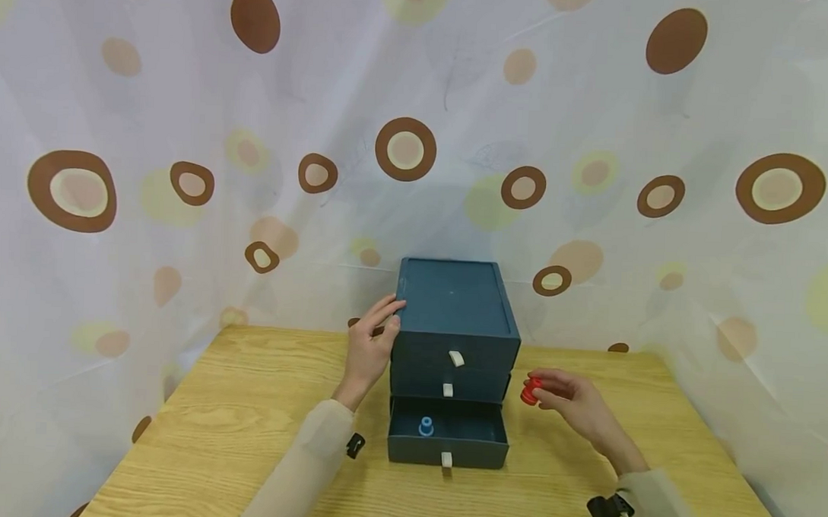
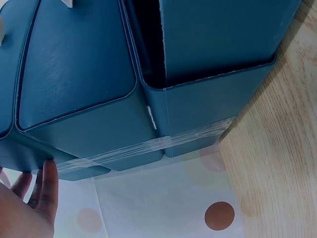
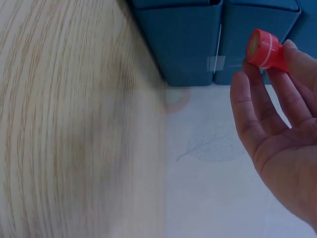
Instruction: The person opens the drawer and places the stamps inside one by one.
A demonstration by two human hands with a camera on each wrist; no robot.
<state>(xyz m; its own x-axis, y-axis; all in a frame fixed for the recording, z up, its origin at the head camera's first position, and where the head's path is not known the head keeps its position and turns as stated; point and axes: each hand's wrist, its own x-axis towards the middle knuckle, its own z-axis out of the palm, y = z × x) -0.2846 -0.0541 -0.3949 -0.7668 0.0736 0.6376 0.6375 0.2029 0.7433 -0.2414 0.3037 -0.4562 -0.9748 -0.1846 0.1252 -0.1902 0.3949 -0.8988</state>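
Observation:
A dark blue drawer cabinet stands on the table, its bottom drawer pulled out and the two upper drawers closed. Inside that drawer, toward the left, sits a small blue stepped piece with a round top and wider base. My left hand rests against the cabinet's upper left side, fingers extended; the left wrist view shows its fingertips on the side wall. To the cabinet's right, my right hand pinches a small red knob-shaped piece between thumb and fingers, its round base showing a yellowish disc.
White pull tabs mark the drawer fronts. Clear tape runs along the cabinet's side. The wooden table reaches back to a white curtain with brown and beige spots.

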